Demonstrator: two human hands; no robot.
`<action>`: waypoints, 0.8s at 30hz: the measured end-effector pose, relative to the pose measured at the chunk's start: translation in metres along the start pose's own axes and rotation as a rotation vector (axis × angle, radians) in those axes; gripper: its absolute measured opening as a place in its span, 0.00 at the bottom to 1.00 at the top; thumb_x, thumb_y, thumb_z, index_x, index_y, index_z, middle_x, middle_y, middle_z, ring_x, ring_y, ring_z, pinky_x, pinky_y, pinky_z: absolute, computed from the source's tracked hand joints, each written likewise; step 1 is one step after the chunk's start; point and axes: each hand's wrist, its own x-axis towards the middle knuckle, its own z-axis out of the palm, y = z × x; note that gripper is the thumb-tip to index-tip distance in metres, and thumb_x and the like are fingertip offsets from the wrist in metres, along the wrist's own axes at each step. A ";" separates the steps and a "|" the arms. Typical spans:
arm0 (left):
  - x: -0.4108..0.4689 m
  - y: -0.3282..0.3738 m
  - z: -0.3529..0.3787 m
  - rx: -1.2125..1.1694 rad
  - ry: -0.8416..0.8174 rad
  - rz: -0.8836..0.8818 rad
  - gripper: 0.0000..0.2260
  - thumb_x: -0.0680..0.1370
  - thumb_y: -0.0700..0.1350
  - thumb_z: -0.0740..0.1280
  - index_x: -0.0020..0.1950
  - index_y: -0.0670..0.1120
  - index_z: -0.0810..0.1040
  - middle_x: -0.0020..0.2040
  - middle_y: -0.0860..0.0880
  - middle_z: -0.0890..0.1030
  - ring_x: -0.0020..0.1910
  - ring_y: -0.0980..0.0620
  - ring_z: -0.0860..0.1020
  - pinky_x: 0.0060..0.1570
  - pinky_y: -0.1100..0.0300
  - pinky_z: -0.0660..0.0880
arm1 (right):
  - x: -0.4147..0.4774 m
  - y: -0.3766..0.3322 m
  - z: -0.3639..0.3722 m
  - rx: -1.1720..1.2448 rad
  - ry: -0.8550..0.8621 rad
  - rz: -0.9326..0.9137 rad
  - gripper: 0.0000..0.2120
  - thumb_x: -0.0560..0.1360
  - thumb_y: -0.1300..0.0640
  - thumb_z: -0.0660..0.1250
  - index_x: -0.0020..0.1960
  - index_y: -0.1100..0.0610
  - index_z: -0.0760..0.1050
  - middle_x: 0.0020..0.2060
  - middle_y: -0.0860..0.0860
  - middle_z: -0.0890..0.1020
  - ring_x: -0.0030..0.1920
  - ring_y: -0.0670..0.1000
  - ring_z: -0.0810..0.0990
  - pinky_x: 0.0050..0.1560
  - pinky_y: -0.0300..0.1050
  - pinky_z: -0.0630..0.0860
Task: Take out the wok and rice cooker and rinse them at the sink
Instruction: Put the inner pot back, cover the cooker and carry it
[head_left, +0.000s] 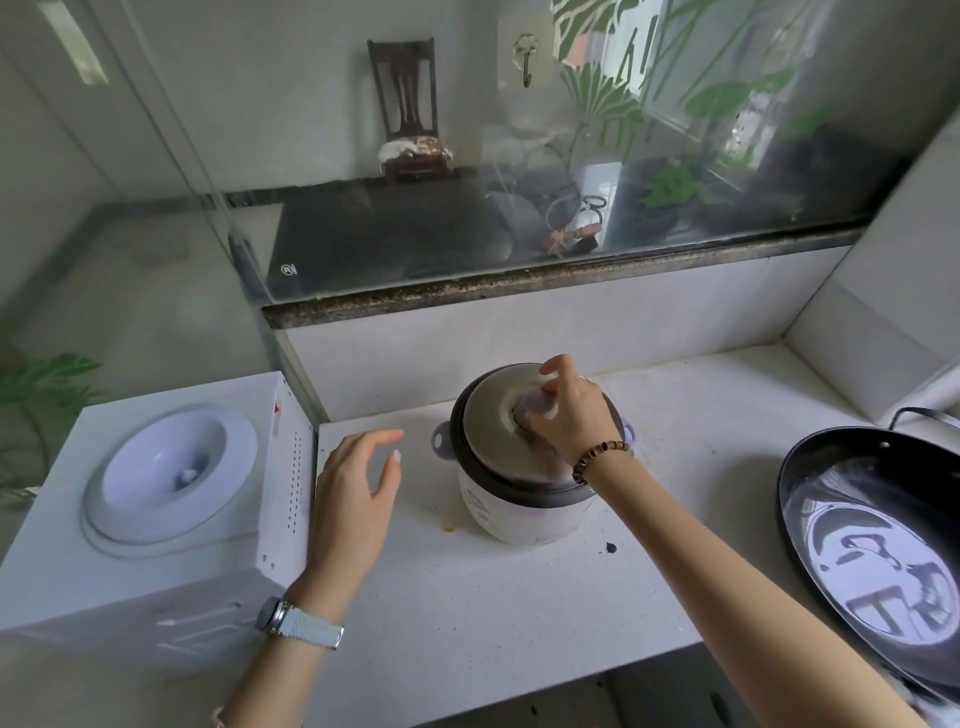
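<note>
One rice cooker (519, 512) stands mid-counter (493, 613) with its lid (488, 415) on and its contents hidden, as a person's right hand (569, 415), a bead bracelet (597, 460) at the wrist, curls its fingers round the lid's knob (537, 404). At the cooker's 9 o'clock the left hand (358, 483), with a watch (296, 621) on its wrist, hovers with fingers loosely spread, holding nothing. One dark wok (878, 545) lies at 4 o'clock by the counter's right edge, its glossy inside mirroring light, and whether it holds water cannot be told; one white water dispenser (156, 499) sits farther out at 9 o'clock.
</note>
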 end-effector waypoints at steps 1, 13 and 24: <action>0.000 0.000 0.001 -0.006 -0.005 -0.002 0.09 0.78 0.39 0.66 0.58 0.46 0.79 0.56 0.51 0.81 0.57 0.52 0.77 0.56 0.61 0.70 | 0.000 0.001 0.000 0.000 0.003 0.003 0.18 0.73 0.56 0.68 0.59 0.58 0.66 0.46 0.57 0.83 0.45 0.57 0.79 0.40 0.42 0.69; 0.016 -0.009 0.027 -0.047 -0.064 -0.041 0.09 0.79 0.40 0.65 0.58 0.45 0.79 0.55 0.50 0.81 0.55 0.54 0.77 0.54 0.62 0.70 | -0.004 0.021 -0.008 0.072 -0.002 -0.001 0.22 0.71 0.51 0.72 0.61 0.56 0.69 0.54 0.51 0.79 0.55 0.51 0.77 0.54 0.42 0.74; 0.057 -0.046 0.086 0.203 -0.256 -0.343 0.14 0.81 0.52 0.56 0.50 0.48 0.78 0.47 0.46 0.83 0.50 0.41 0.79 0.47 0.51 0.75 | -0.007 0.114 -0.039 0.070 0.170 0.429 0.11 0.78 0.52 0.62 0.54 0.59 0.76 0.48 0.54 0.82 0.50 0.55 0.80 0.50 0.46 0.75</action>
